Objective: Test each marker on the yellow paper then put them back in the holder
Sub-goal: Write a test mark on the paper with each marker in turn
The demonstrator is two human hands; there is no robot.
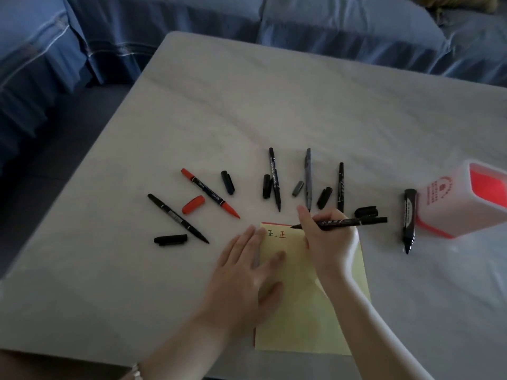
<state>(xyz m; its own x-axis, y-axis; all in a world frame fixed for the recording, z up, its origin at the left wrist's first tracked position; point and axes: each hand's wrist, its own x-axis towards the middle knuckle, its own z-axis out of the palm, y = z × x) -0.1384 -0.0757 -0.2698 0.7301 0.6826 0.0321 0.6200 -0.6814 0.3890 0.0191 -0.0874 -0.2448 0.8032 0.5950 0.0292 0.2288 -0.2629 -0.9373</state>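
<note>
Right hand (326, 237) gripped black marker (354, 222) in writing hold, tip poised at top edge of yellow paper (301, 311), just right of two test marks, one black, one red. Left hand (247, 272) lay flat, fingers spread, pinning paper to table (247, 105). Testing step seemed under way, third mark likely due. Other markers uncapped, scattered beyond paper; holder (450, 204) stood at right, apparently empty. Next: mark, recap, return to holder
</note>
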